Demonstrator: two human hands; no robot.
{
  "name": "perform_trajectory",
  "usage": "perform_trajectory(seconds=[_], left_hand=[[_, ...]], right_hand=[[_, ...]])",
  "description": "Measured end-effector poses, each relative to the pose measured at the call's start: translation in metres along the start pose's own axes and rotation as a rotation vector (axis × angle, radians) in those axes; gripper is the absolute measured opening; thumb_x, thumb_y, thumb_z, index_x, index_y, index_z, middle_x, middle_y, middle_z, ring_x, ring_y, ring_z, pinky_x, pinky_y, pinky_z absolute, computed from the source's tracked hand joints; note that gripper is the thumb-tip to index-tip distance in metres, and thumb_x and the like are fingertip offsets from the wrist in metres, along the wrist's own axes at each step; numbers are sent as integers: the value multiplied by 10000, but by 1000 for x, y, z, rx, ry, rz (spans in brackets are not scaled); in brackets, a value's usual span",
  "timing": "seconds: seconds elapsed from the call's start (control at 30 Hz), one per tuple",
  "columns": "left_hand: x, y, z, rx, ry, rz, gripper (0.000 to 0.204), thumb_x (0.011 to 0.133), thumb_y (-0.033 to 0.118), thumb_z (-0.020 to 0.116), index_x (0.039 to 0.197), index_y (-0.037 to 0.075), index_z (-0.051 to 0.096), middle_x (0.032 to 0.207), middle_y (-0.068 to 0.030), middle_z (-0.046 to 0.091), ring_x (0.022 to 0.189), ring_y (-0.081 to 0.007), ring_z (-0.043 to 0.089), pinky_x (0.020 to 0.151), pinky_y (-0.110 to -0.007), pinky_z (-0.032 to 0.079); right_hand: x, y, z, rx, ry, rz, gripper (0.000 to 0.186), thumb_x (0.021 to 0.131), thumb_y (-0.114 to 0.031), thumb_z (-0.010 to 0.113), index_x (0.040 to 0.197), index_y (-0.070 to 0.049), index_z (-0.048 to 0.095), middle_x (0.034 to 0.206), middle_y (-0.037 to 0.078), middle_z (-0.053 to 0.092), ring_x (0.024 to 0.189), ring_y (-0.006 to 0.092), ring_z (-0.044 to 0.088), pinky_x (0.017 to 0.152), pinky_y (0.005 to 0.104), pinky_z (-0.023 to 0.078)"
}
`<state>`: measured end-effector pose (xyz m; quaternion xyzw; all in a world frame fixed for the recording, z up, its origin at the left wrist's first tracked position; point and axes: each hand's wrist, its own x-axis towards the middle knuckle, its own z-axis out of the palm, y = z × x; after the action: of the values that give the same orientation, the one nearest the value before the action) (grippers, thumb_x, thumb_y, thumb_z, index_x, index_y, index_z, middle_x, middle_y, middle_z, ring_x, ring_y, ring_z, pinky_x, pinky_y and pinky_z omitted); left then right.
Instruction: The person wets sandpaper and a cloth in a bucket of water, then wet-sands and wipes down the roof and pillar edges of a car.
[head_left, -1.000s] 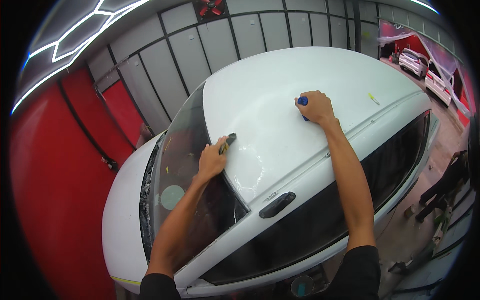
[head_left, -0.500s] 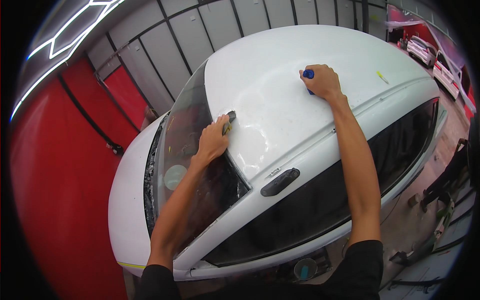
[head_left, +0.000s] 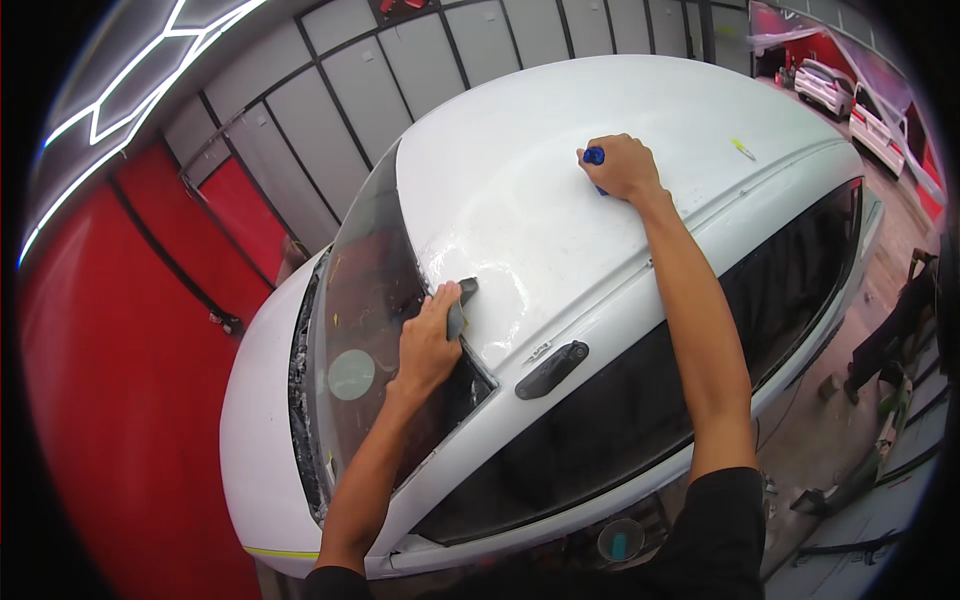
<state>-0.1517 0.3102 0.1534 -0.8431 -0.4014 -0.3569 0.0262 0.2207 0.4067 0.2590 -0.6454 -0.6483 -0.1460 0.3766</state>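
Note:
On the white car roof (head_left: 540, 220), near its edge by the windshield (head_left: 355, 300), my left hand (head_left: 430, 345) grips a dark grey tool (head_left: 462, 298) with a little yellow on it, pressed to a wet patch. Higher up and to the right, my right hand (head_left: 630, 172) is closed round a blue tool (head_left: 595, 157) on the roof, largely hidden by my fingers. A small yellow-and-white object (head_left: 742, 149) lies farther right on the roof. A black fitting (head_left: 552, 368) sits on the door pillar below.
A red wall (head_left: 120, 380) and grey panels (head_left: 360, 80) surround the car. Other white cars (head_left: 823, 92) stand at upper right. A person in dark clothes (head_left: 890, 325) is at the right edge. A bucket (head_left: 620, 540) is low beside the car.
My left hand with the grey tool rose along the roof edge, then came back down toward me. My right hand with the blue tool moved farther from me, then slightly left.

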Motion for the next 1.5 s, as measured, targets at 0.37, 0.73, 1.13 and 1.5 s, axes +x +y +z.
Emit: perform_trajectory(seconds=[0.37,0.73,1.13,1.5], left_hand=[[-35,36,-5,-112,-27,-43,668,768,-108,566,1422,24,556,1451,-228,562,1423,-352,468,1202,-491,355],[-24,40,-4,69,-22,-61,457,812,-33,562,1267,-3,583,1383,-286,583,1271,-456,557,1109,-508,451],[10,11,-10,265,-49,-200,434,853,11,539,1285,-1,572,1253,-239,660,1088,-461,640,945,-552,509],[19,2,-7,284,-40,-297,436,863,36,522,1295,-4,563,1263,-254,647,1104,-467,635,937,-562,513]], right_hand=[[-3,-6,0,9,5,-13,283,917,-373,676,801,-132,768,751,119,727,713,334,705,700,419,564],[0,-7,5,-14,6,-3,301,915,-388,657,813,-126,765,800,116,740,752,344,709,723,427,570],[4,-20,-2,11,-33,10,299,911,-402,652,823,-144,774,815,103,750,763,334,720,735,420,581],[1,-22,3,77,52,-29,266,891,-368,695,773,-137,755,736,119,722,695,354,699,674,433,566]])
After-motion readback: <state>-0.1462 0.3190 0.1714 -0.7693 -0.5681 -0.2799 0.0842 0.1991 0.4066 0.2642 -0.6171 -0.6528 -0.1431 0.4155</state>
